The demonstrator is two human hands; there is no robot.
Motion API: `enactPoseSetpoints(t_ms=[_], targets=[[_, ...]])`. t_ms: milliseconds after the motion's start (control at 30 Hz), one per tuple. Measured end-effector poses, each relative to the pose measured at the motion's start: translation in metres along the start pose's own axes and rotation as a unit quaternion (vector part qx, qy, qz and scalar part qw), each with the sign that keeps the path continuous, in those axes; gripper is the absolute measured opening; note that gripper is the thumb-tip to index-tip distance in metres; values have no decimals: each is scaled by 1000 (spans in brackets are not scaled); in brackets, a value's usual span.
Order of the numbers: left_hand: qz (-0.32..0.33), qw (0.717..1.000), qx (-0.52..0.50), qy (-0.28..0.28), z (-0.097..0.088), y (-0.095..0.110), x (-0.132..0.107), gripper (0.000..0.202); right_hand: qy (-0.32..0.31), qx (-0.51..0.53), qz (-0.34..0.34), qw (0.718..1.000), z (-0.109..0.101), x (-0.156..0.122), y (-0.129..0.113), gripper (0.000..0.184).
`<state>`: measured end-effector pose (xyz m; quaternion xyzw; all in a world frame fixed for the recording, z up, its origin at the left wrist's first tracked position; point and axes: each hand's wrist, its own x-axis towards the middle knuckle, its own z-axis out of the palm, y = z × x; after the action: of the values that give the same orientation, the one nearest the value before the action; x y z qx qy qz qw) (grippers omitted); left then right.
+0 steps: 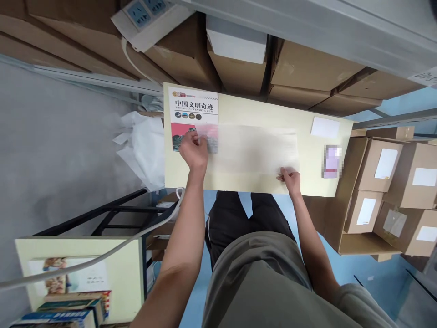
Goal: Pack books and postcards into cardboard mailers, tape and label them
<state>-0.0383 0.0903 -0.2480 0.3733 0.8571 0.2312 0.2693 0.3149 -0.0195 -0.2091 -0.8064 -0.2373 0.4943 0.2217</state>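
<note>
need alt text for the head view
A person's left hand and right hand hold a translucent sheet partly over a book on a pale tabletop. A white paper and a pixelated item lie at right; cardboard boxes stand behind.

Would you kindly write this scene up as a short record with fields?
Left hand: holding the translucent sheet by its left end, over the book
Right hand: holding the sheet's lower edge near its right end
Sheet overlap: partly covers the book's lower part
Table: pale yellow
Table's right end: white paper, pixelated item
Beyond table: cardboard boxes
</note>
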Motion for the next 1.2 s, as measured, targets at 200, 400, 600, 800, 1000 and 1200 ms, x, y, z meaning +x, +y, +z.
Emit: enactPoseSetpoints(t_ms=[200,400,600,800,1000,1200], targets=[[23,999,10,24,-6,11,0,37,-62,-84,38,994,-10,-24,-6,63],[-68,991,57,96,-33,-9,31,68,-38,-294,-142,945,16,-39,-21,61],[-142,987,71,-10,-40,-7,59,54,-79,-339,-284,893,95,-23,-34,22],[49,992,32,107,-85,7,27,24,-79,-351,-237,902,117,-10,-32,8],[143,966,-166,139,-110,-11,-30,35,-153,-176,-216,948,105,-9,-48,38],[-2,938,-334,-90,-25,-18,-82,41,-133,32,-257,957,88,-12,-68,64]])
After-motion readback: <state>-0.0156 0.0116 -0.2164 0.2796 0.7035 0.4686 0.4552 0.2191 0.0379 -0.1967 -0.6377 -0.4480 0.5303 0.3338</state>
